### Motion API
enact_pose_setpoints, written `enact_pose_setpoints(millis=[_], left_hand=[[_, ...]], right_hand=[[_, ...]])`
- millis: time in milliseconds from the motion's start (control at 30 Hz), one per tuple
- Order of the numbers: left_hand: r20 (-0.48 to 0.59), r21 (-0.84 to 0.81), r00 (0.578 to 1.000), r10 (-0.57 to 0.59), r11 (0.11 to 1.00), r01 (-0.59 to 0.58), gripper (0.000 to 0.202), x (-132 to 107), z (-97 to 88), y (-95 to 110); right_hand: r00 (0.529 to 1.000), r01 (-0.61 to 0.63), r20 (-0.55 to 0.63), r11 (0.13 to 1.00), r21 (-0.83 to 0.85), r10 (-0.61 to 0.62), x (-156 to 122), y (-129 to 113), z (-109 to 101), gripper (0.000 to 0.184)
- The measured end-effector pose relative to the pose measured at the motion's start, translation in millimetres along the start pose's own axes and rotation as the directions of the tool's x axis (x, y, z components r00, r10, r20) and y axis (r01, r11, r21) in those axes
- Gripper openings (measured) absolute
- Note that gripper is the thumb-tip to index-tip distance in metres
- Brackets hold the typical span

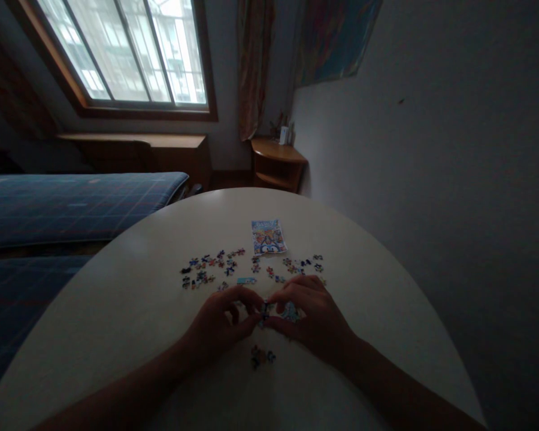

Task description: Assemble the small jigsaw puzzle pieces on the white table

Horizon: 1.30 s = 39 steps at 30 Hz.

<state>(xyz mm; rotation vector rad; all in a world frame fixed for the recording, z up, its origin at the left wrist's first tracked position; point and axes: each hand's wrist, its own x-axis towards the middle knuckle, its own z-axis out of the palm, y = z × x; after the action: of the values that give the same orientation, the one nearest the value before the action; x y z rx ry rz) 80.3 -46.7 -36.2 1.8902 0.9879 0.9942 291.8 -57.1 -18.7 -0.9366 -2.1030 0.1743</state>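
Observation:
Between the fingertips of both hands is a small dark puzzle piece, held just over the table. My left hand pinches it from the left, and my right hand pinches it from the right. Partly hidden under my right hand lies a pale blue-green cluster of puzzle pieces. Closer to me, a few dark and brown pieces rest on the table. Just beyond my left fingers is a light-blue strip.
Loose puzzle pieces spread across the left of the round white table, with more pieces on the right. A colourful printed packet lies behind them. A bed stands left; a corner shelf is at the back.

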Motion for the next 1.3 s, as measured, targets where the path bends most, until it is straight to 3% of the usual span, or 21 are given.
enact_pose_setpoints(millis=[333, 633, 800, 967, 1300], left_hand=[[0.04, -0.015, 0.999, -0.005, 1.0, 0.006, 0.015, 0.0, -2.0, 1.1], [0.151, 0.101, 0.988, 0.02, 0.994, -0.036, 0.011, 4.9, -15.0, 3.3], [0.163, 0.209, 0.986, -0.012, 0.978, -0.022, 0.013, 5.9, -23.9, -2.4], [0.175, 0.295, 0.984, -0.019, 0.955, -0.034, 0.012, 9.0, -33.9, -8.9], [0.324, 0.398, 0.937, 0.129, 0.88, -0.259, 0.012, 14.3, -45.4, -21.6]], right_hand=[[1.0, 0.018, 0.004, 1.0, 0.001, -0.018, -0.1, 1.4, 0.3, 0.021], [0.999, 0.018, 0.04, 1.0, 0.013, -0.019, -1.2, 3.7, 3.7, 0.023], [0.984, -0.051, 0.171, 0.999, -0.002, 0.05, -3.1, 6.6, 2.2, 0.025], [0.951, -0.017, 0.31, 0.999, -0.031, 0.026, -6.8, 14.7, 0.6, 0.031], [0.884, -0.054, 0.462, 0.997, -0.057, 0.074, -5.6, 18.0, -2.9, 0.041]])
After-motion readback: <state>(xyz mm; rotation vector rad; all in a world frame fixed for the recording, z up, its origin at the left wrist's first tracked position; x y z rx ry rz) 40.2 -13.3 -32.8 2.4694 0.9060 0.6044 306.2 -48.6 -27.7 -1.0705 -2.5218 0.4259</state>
